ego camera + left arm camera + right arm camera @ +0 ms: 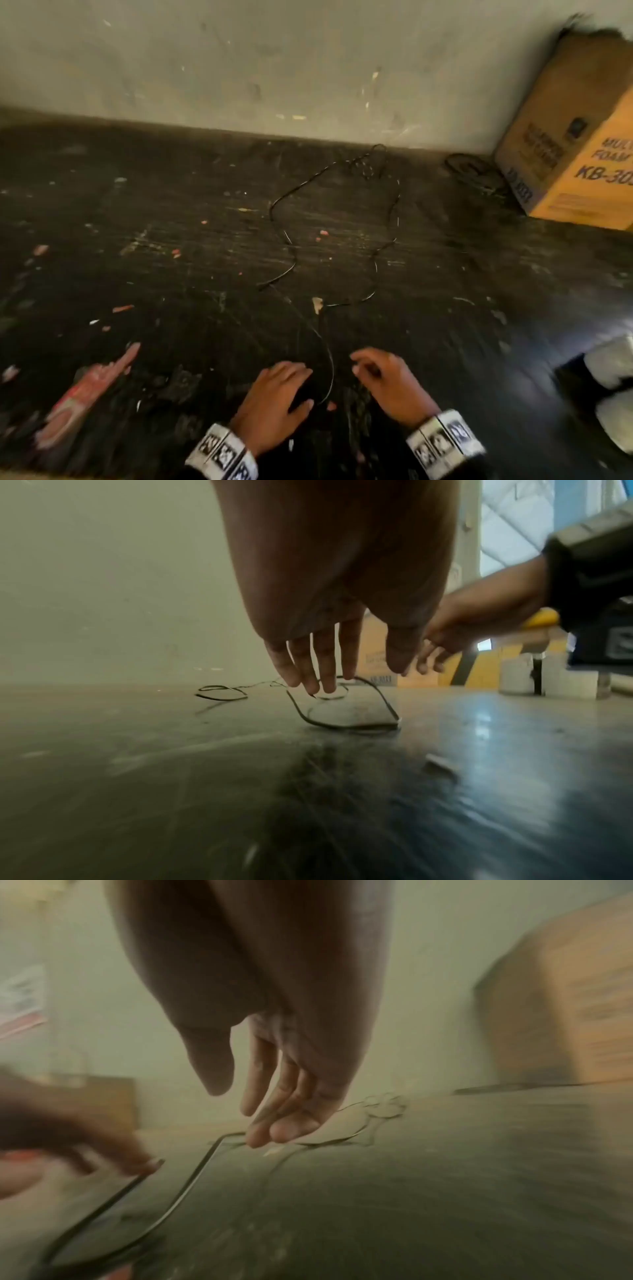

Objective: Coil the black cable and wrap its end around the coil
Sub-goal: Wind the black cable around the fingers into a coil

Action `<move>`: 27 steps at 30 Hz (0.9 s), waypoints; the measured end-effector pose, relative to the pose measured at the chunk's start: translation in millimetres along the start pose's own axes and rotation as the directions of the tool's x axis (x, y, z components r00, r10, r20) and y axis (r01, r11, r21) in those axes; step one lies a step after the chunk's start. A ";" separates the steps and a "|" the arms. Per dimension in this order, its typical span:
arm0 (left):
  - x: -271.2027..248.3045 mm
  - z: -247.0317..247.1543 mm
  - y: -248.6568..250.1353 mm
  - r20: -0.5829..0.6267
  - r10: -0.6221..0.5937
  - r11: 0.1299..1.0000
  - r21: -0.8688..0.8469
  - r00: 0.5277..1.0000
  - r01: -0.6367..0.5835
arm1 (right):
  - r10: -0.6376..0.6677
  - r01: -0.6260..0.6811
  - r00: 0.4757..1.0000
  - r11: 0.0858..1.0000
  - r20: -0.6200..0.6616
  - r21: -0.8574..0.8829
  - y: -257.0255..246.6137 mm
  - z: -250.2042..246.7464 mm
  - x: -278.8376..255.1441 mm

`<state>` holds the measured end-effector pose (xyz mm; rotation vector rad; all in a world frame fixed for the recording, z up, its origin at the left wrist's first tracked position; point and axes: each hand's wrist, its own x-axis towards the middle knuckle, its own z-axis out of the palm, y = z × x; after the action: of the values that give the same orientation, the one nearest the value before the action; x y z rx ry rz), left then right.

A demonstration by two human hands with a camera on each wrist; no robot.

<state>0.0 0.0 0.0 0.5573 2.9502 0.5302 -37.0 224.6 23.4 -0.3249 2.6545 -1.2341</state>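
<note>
A thin black cable [394, 219] lies in one loose, wavy loop on the dark scratched surface [171, 274], with a small tangle at its far end near the wall. Its near stretch [330, 366] curves down between my two hands. My left hand [294, 383] hovers just left of it with fingers straight and spread. In the left wrist view its fingertips [325, 688] hang right above the cable [342, 725]. My right hand [363, 365] sits just right of the cable, fingers relaxed and empty, the fingertips [255, 1139] close to the cable [202, 1161].
A yellow-brown cardboard box [575, 144] stands against the wall at the back right, with another dark cable bundle [472, 171] beside it. A red wrapper [85, 394] lies at the near left. White objects [613, 366] sit at the right edge. Small scraps litter the surface.
</note>
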 end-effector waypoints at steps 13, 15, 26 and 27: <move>33.9 -5.0 8.5 0.061 -0.032 0.979 -0.199 0.998 0.044 | 0.161 -0.237 0.970 0.799 0.183 0.553 -21.2 4.6 65.9; 39.4 -21.3 15.1 0.069 -0.102 0.896 -0.427 0.992 0.122 | 0.060 -0.139 0.986 0.826 0.159 0.547 -30.7 -17.6 69.5; 72.0 -126.0 68.7 0.208 -0.061 -0.195 -0.962 0.976 0.193 | -0.445 0.445 0.895 0.895 0.028 0.025 -55.3 -78.7 74.4; 72.2 -129.6 71.6 0.215 -0.033 -0.242 -0.949 0.976 0.201 | -0.479 0.479 0.878 0.878 0.002 -0.013 -55.3 -81.4 73.5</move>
<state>-62.8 47.8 144.6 -0.0191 1.2914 2.3222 -122.7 228.5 111.3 -1.0378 2.6696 -1.3357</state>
